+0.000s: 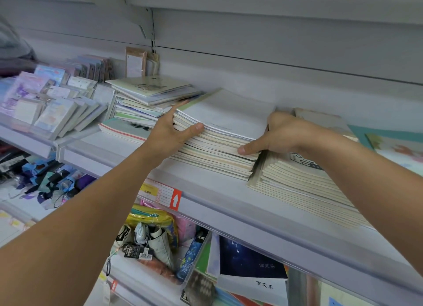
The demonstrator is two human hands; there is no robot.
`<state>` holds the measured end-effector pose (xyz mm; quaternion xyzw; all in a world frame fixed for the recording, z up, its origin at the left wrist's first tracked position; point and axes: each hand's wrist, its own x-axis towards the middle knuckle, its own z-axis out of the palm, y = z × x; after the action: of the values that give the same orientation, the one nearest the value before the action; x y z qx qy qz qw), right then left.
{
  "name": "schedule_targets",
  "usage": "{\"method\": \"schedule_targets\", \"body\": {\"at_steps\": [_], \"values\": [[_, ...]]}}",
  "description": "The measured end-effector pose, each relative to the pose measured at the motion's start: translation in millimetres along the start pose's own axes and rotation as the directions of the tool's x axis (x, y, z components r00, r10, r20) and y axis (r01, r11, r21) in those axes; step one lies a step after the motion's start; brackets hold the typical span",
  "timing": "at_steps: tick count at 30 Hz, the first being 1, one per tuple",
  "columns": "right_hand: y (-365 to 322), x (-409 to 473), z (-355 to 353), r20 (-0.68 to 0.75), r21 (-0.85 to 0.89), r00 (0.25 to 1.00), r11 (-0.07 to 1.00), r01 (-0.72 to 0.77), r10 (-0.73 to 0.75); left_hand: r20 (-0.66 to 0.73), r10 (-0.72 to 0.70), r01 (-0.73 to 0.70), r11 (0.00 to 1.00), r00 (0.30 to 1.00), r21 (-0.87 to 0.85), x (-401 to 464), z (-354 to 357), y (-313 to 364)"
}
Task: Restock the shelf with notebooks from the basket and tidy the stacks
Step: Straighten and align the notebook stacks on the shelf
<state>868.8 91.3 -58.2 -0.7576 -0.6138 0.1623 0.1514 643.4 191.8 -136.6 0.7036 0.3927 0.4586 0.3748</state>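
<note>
— Where are your hands right now?

— Both on the middle stack of notebooks (219,136) on the shelf (206,191). My left hand (170,132) is against its left side, fingers stretched along the edge toward the far corner, thumb pressed flat on the near edge of the pile. My right hand (281,132) is at the stack's right side, fingers curled down between it and the next pile, thumb lying along the near edge.

— So you have hold of it?

— The right hand grips the right edge. The left only presses, fingers straight, nothing pinched.

— How does the stack sit?

— Flat on the shelf, its top cover pale and blank, the lower books fanned out a little toward me. It touches the neighbouring cream stack (304,180) on the right, which leans at its left edge and runs under my right forearm.

— And to the left?

— An untidy pile of thin books (148,97), skewed at several angles, just beside my left fingertips. Farther left, small pads (52,109) stand slanted in a tray.

— Below?

— A price tag (160,192) with a red arrow on the shelf's front rail, and a dark blue starry notebook (249,257) on the lower shelf.
</note>
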Motion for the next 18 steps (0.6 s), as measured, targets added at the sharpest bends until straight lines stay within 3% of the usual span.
{"method": "schedule_targets", "body": {"at_steps": [2,8,14,18], "values": [[0.1,2.0,1.5,-0.035,0.049,0.999,0.999,0.006,-0.004,0.08,-0.031,0.033,0.999,0.996,-0.019,-0.4,-2.9,-0.5],[8.2,9.5,6.0,-0.125,0.089,0.992,0.996,0.025,-0.014,0.034,-0.058,0.06,0.997,0.998,-0.057,-4.4,0.4,2.8],[-21.9,-4.3,-9.9,0.111,-0.137,0.989,0.987,-0.086,0.102,0.126,-0.101,0.106,0.994,0.987,-0.037,-7.0,1.6,7.4],[-21.4,-3.2,-3.2,0.072,-0.148,0.993,0.986,-0.083,0.094,0.126,-0.099,0.102,0.995,0.987,-0.018,-6.8,0.8,3.1]]}}
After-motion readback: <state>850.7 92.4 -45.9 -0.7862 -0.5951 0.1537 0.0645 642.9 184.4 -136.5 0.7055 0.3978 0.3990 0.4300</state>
